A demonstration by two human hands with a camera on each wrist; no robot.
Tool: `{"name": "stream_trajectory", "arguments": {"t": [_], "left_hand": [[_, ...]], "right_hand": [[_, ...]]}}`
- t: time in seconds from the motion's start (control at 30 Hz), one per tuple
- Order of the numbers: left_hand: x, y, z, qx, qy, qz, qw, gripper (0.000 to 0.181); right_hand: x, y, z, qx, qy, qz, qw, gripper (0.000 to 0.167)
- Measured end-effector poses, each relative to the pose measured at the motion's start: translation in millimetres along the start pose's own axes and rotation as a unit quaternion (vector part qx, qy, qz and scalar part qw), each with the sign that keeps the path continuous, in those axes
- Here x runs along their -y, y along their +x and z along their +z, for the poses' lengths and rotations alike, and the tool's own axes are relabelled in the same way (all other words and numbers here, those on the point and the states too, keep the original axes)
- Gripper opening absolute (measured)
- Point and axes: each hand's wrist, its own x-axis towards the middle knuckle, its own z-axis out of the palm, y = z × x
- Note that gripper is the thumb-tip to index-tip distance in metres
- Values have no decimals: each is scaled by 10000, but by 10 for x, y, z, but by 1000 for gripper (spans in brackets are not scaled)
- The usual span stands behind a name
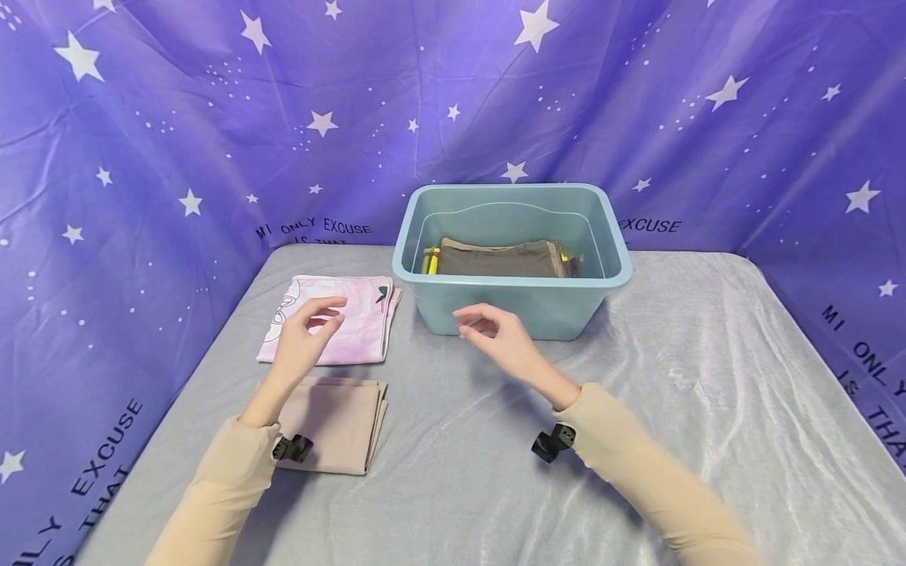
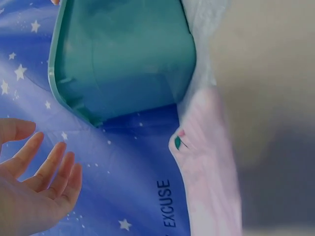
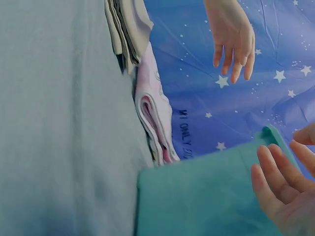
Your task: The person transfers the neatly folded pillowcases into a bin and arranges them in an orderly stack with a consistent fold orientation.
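The left hand (image 1: 311,330) is raised over the folded pink cloth (image 1: 361,318), fingers loosely bent and holding nothing; in the left wrist view that hand (image 2: 42,182) shows spread, relaxed fingers. A folded beige-brown cloth (image 1: 336,428) lies nearer the front, partly behind the left wrist. In front of the blue-green bin (image 1: 510,303) hovers the right hand (image 1: 499,334), empty, its fingers gently curved; the right wrist view shows this hand (image 3: 285,187) near the bin (image 3: 206,196). Inside the bin is a folded dark brown cloth (image 1: 495,262) with yellow items (image 1: 433,261) beside it.
A grey cloth (image 1: 679,440) covers the table, wrinkled on the right. Behind and at both sides hangs a purple-blue curtain (image 1: 453,94) with white stars and lettering. The bin stands at the table's back, right of the pink cloth.
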Motion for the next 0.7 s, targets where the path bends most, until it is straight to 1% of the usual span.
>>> {"name": "stream_trajectory", "arguments": {"t": [0.2, 0.27, 0.53, 0.7], "left_hand": [[130, -22, -82, -157, 83, -121, 9998, 24], [170, -26, -107, -189, 95, -153, 9997, 24], [302, -34, -201, -175, 162, -236, 9994, 23], [400, -26, -262, -156, 187, -289, 9993, 23]], "right_hand": [[-63, 27, 176, 207, 360, 235, 9989, 22], [-107, 39, 232, 254, 387, 283, 9985, 22], [-217, 106, 413, 412, 395, 403, 9976, 23], [-260, 155, 511, 443, 219, 416, 9979, 23]]}}
